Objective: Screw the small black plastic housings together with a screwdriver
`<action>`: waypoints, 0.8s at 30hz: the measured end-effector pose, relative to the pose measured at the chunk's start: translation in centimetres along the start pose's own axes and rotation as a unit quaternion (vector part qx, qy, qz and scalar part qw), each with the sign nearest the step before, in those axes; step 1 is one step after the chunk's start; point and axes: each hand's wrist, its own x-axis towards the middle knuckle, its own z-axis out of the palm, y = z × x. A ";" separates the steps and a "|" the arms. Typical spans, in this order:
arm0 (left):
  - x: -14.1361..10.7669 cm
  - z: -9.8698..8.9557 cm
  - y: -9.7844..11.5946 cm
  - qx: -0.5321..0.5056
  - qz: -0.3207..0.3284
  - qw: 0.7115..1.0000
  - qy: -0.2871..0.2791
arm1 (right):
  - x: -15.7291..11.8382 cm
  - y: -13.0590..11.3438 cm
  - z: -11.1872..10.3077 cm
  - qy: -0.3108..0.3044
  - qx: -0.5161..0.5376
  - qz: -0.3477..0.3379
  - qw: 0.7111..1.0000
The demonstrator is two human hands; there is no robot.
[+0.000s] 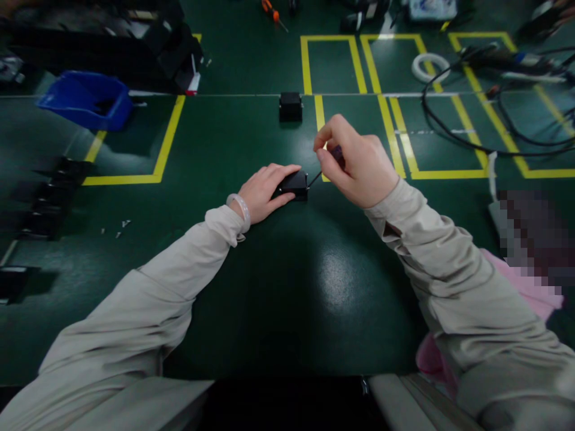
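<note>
My left hand (pixel 266 190) rests on the green tabletop with thumb and fingers closed around a small black box (pixel 294 183). Two small bright pins or screws show on the box's right side. My right hand (pixel 354 158) is curled around the handle of a screwdriver (pixel 315 179), most of which the fingers hide. Its thin dark shaft slants down to the left, and the tip is at the box's right side. Farther back stands a second, similar black box (pixel 290 106), apart from both hands.
Left: a blue bin (pixel 87 100), a row of black parts (pixel 51 197) and several small screws (pixel 122 227). Behind lies an orange-handled screwdriver (pixel 271 10). Right: a white tape ring (pixel 430 67), a black cable (pixel 442 123) and pink cloth (pixel 523 281). Yellow tape (pixel 121 179) marks the table.
</note>
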 end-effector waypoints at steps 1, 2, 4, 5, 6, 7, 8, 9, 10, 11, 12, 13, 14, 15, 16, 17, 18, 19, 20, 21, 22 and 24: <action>0.0 0.0 0.0 0.000 0.001 1.000 0.002 | 0.0 0.0 0.0 0.000 0.005 0.002 1.000; 0.0 0.0 0.0 0.000 0.003 1.000 0.003 | 0.0 0.0 -0.1 -0.001 0.010 0.004 1.000; 0.0 0.0 0.0 0.000 0.003 1.000 0.004 | 0.0 0.0 -0.1 -0.002 0.016 0.007 1.000; 0.0 0.0 0.0 0.001 0.002 1.000 0.004 | 0.1 0.0 -0.1 -0.002 0.015 0.007 1.000; 0.0 0.0 0.0 0.001 0.002 1.000 0.002 | 0.1 0.1 -0.1 -0.003 0.012 0.007 1.000; 0.0 0.0 0.1 0.001 0.001 1.000 0.001 | 0.1 0.1 -0.1 -0.004 0.005 0.008 1.000; 0.0 -0.1 0.1 0.001 0.000 1.000 0.000 | 0.1 0.2 0.0 -0.006 -0.002 0.007 1.000; 0.0 -0.1 0.1 0.000 -0.001 1.000 -0.001 | 0.1 0.2 0.0 -0.007 -0.008 0.008 1.000; 0.0 -0.1 0.1 -0.001 -0.003 1.000 -0.002 | 0.2 0.3 0.0 -0.007 -0.013 0.009 1.000; 0.0 -0.1 0.1 -0.003 -0.004 1.000 -0.003 | 0.2 0.3 0.1 -0.005 -0.013 0.010 1.000; 0.0 -0.1 0.1 -0.003 -0.005 1.000 -0.003 | 0.2 0.3 0.1 -0.002 -0.010 0.010 1.000; 0.0 -0.1 0.2 -0.003 -0.005 1.000 -0.003 | 0.1 0.2 0.1 0.000 -0.004 0.010 1.000; 0.0 -0.2 0.2 -0.002 -0.004 1.000 -0.003 | 0.1 0.2 0.0 0.000 0.003 0.009 1.000; 0.0 -0.2 0.2 -0.001 -0.004 1.000 -0.003 | 0.1 0.1 0.0 0.001 0.009 0.008 1.000; 0.0 -0.2 0.2 -0.001 -0.005 1.000 -0.004 | 0.1 0.1 0.0 0.002 0.012 0.008 1.000; 0.0 -0.2 0.2 -0.001 -0.007 1.000 -0.004 | 0.0 0.0 -0.1 0.001 0.013 0.007 1.000; 0.0 -0.2 0.2 -0.001 -0.009 1.000 -0.004 | 0.0 0.0 -0.1 0.003 0.010 0.008 1.000; 0.0 -0.2 0.2 -0.002 -0.010 1.000 -0.003 | 0.0 0.0 -0.1 0.004 0.005 0.008 1.000; 0.0 -0.2 0.2 -0.003 -0.010 1.000 -0.003 | 0.0 0.0 -0.1 0.005 -0.002 0.008 1.000; 0.0 -0.2 0.2 -0.004 -0.009 1.000 -0.003 | 0.0 0.0 -0.1 0.006 -0.008 0.008 1.000; 0.0 -0.1 0.2 -0.004 -0.008 1.000 -0.004 | 0.0 0.0 0.0 0.006 -0.010 0.008 1.000; 0.0 -0.1 0.1 -0.004 -0.007 1.000 -0.006 | 0.0 0.0 0.0 0.006 -0.006 0.008 1.000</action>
